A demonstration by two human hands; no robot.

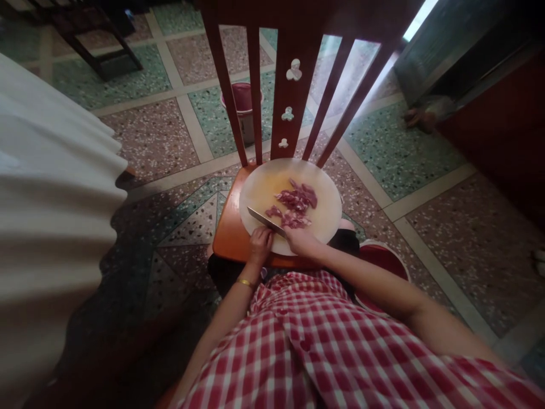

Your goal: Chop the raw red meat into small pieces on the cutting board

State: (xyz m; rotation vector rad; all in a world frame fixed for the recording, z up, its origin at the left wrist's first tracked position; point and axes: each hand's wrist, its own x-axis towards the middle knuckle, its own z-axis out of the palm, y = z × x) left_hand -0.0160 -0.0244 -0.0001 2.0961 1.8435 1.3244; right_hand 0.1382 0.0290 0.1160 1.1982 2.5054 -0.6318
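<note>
A round white cutting board rests on the wooden chair's seat, its middle stained yellowish. Sliced raw meat lies on it in a loose heap, with smaller pieces nearer to me. My right hand is closed round the handle of a knife, whose blade points to the left across the near part of the board. Just on the near side of the blade, my left hand has its fingers curled together on the board. Whatever those fingers may hold is hidden.
The wooden chair has a tall slatted back beyond the board. Behind it on the tiled floor stands a bucket. A red basin sits at my right. White pleated cloth hangs at left; another chair stands farther off.
</note>
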